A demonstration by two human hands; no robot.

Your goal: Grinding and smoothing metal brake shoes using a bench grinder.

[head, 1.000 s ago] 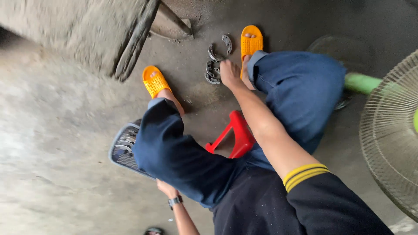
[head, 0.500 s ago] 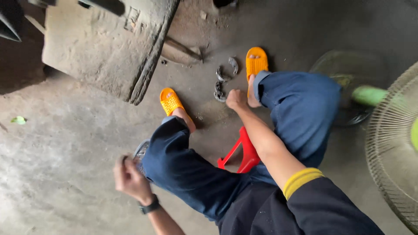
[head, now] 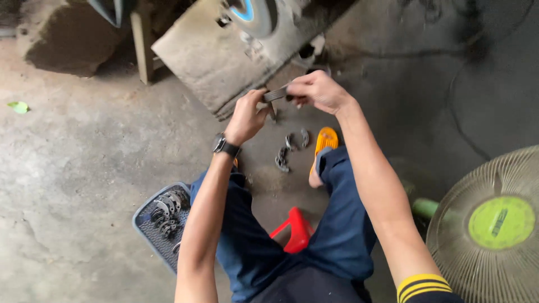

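Both my hands are raised in front of me over the concrete floor. My left hand (head: 247, 115), with a black watch on its wrist, and my right hand (head: 317, 90) together pinch a small curved grey metal piece (head: 275, 95) between them. Below them on the floor lies a little heap of similar curved metal pieces (head: 289, 150), close to my right foot in an orange sandal (head: 324, 140). I sit on a low red stool (head: 293, 231), in blue trousers.
A blue-rimmed tray (head: 147, 227) holding several metal rings lies by my left knee. A round fan with a green hub (head: 497, 224) stands at the right. A tilted concrete slab (head: 224, 56) and a wooden post (head: 141, 45) lie ahead.
Both hands have come up from the floor and the tray and met in front of me on the metal piece. The view has tilted upward.
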